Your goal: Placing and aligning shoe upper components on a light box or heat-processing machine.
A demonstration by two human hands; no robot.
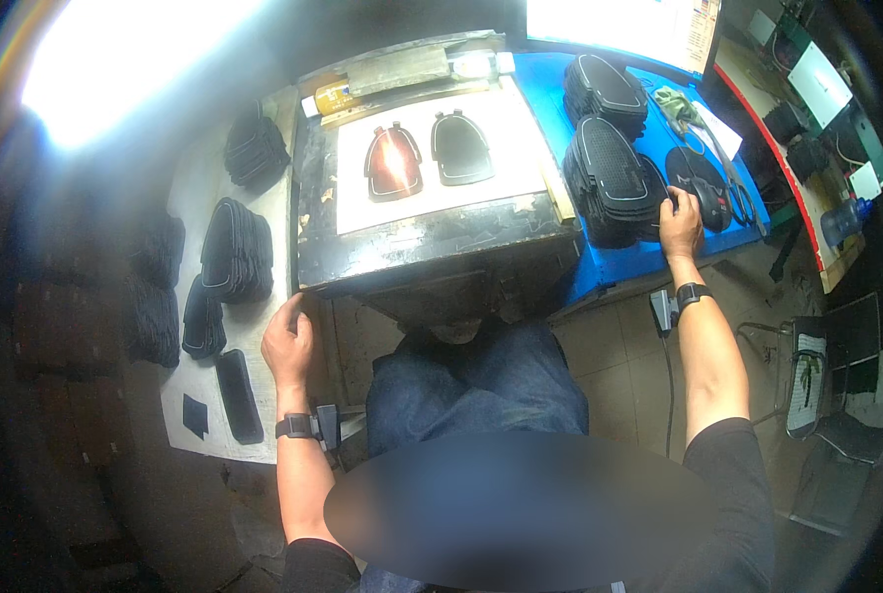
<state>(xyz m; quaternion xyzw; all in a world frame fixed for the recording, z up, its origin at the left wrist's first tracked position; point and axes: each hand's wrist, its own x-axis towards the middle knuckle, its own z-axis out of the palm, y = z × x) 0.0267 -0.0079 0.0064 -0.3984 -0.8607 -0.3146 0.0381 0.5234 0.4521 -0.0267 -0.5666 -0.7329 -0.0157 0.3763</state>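
My right hand [681, 223] reaches to the blue table [600, 265] on my right and rests its fingers on the top of a stack of black oval shaped pieces [612, 183]. My left hand [288, 341] rests at the front left corner of the dark press table [422, 252], fingers curled, with nothing visibly in it. On that table's white sheet [506, 138] lie two dome-shaped pieces side by side: a shiny reddish one [393, 163] and a black one [461, 148].
A second stack of black pieces [605, 91] stands farther back on the blue table, with scissors [736, 193] beside it. Stacks of black pieces [236, 249] and a flat black strip [238, 395] lie on the bench to my left. A metal chair [837, 385] stands at right.
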